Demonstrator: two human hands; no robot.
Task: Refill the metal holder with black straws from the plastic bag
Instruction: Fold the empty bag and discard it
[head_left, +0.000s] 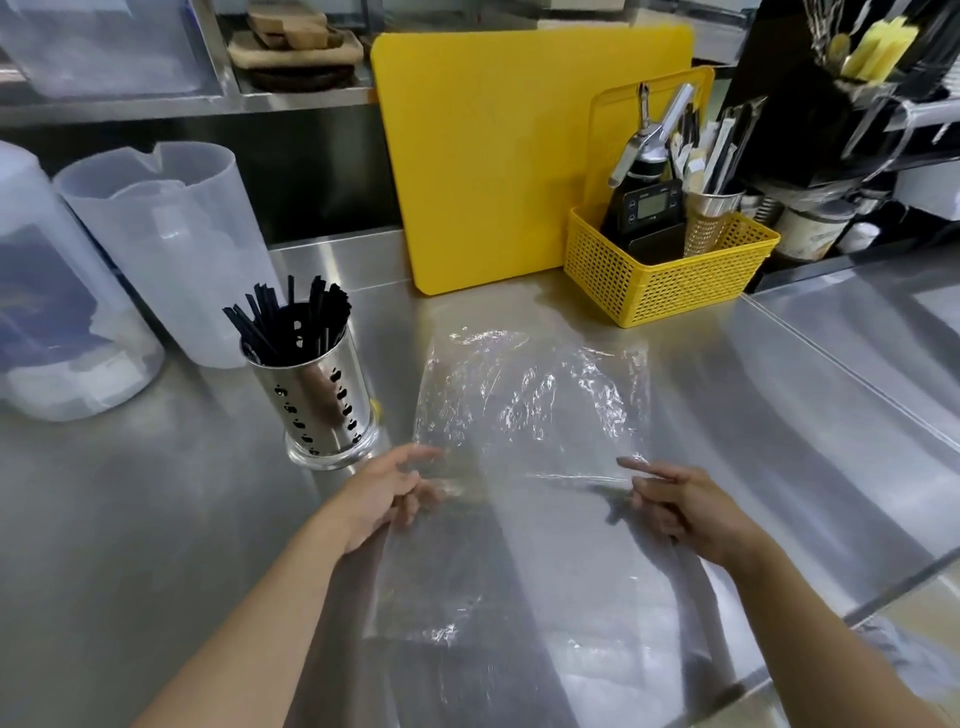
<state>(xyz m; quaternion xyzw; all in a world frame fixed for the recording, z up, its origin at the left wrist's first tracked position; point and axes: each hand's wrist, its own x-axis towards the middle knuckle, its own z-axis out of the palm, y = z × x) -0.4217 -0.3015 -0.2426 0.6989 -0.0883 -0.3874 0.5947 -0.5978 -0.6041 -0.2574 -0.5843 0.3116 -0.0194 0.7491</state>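
Note:
A perforated metal holder (322, 400) stands on the steel counter left of centre, with several black straws (291, 325) sticking out of it. A clear plastic bag (530, 410) lies flat and crinkled on the counter, and no straws show inside it. My left hand (387, 493) rests at the bag's left edge with fingers curled on the plastic. My right hand (685, 506) is at the bag's right edge, index finger stretched onto it. Whether either hand pinches the plastic or only touches it is unclear.
Two translucent plastic jugs (171, 244) stand at the left. A yellow cutting board (498, 156) leans against the back wall. A yellow basket (670, 270) with a scale and utensils sits at the back right. The counter's edge (883, 597) runs along the right.

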